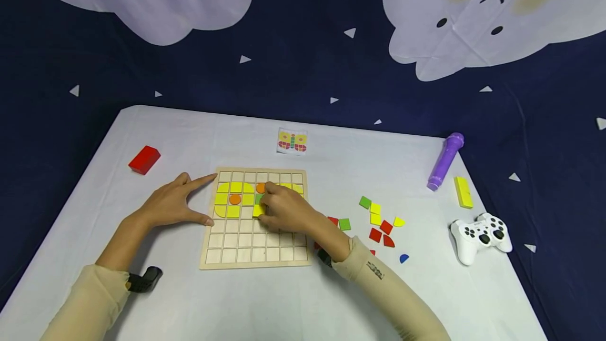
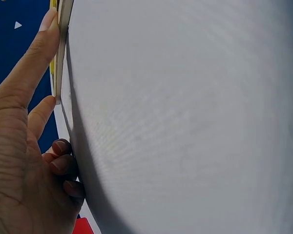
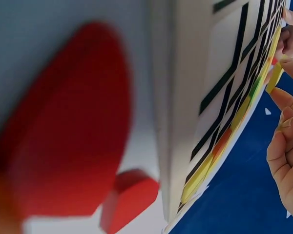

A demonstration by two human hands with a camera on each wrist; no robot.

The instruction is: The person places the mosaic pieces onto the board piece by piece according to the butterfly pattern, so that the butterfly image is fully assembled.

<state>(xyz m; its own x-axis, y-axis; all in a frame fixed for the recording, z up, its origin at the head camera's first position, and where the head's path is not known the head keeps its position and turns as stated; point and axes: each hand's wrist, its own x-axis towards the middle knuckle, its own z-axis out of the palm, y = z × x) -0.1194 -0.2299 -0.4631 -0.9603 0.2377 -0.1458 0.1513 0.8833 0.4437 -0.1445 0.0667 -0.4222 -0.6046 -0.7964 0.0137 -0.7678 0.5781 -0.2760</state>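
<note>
In the head view my right hand [image 1: 286, 205] is over the middle of a wooden grid board [image 1: 255, 266]. Its thumb and finger pinch a yellow square tile [image 3: 275, 78], which is tilted above the board in the right wrist view. Along the board's left edge, my left hand [image 1: 168, 202] has thumb and index finger spread, their tips touching the frame. Yellow tiles [image 1: 233, 212] and orange round tiles [image 1: 235, 199] fill part of the upper rows. A green tile [image 1: 259, 199] shows beside my right fingers, which hide some middle cells.
A butterfly picture card [image 1: 292, 141] lies behind the board. Right of it are loose red tiles [image 1: 375, 234], green and yellow ones, and a blue half-circle [image 1: 404, 258]. Farther right are a purple microphone [image 1: 445, 162], a yellow block [image 1: 463, 192] and a white game controller [image 1: 480, 237]. A red block [image 1: 144, 160] sits left.
</note>
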